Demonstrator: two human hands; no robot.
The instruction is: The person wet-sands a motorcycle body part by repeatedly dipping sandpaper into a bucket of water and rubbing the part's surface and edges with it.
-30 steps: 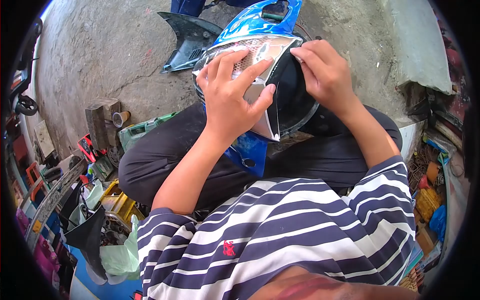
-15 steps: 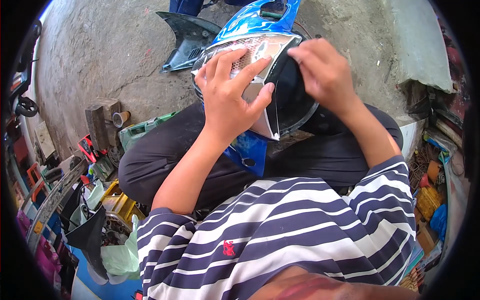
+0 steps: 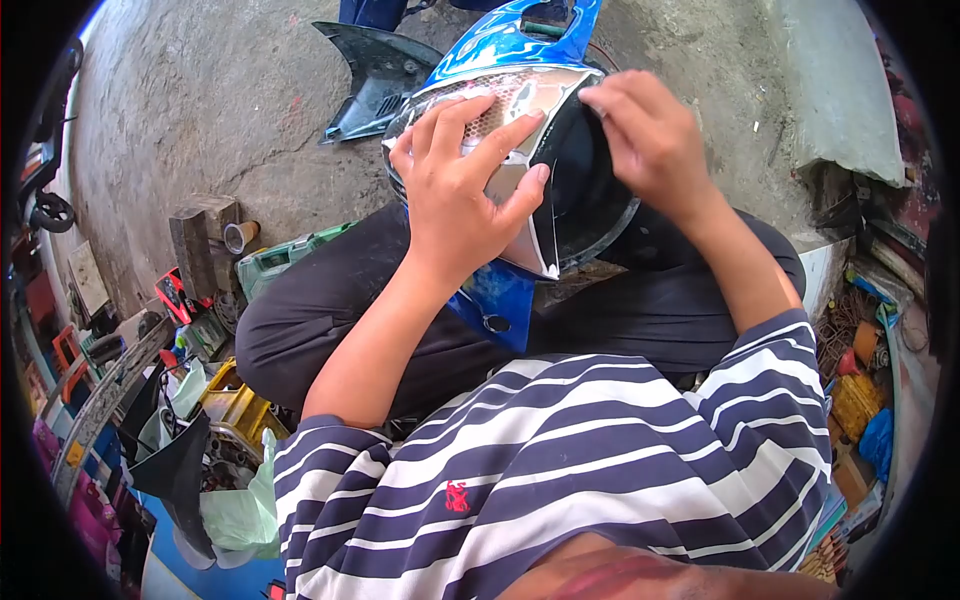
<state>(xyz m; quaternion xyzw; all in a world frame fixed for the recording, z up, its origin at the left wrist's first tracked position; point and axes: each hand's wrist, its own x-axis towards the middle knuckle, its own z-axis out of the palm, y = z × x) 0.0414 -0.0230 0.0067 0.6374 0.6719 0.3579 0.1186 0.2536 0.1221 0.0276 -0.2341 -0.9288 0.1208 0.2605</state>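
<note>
Navy-and-white striped cloth, a person's shirt [image 3: 560, 440], lies nearest my head-worn camera, below the patterned panel [image 3: 550, 95] that I watch from my distant post. Between shirt and panel spread the seated wearer's black trousers [image 3: 330, 310], legs folded, with the panel held just above the lap. Across the panel's honeycomb face rests the left hand [image 3: 455, 185], its fingers set wide and its thumb near the panel's pale side edge. At the panel's upper right corner, the right hand [image 3: 650, 140] is bunched narrow, thumb and fingers close together; I cannot tell whether they hold anything. Under the panel and out to its right sits a dark round object [image 3: 585, 190], while a blue piece [image 3: 505, 305] with a hole juts from below it. Directly beyond the panel's top edge rises a glossy blue section [image 3: 490, 50] with a large cut-out. Left of the panel, past the knee, I see a green case [image 3: 290, 258] and a small brown cup [image 3: 241, 237]. Farther off, to the panel's upper left, a dark molded part [image 3: 375, 85] lies on the concrete floor [image 3: 200, 110].
</note>
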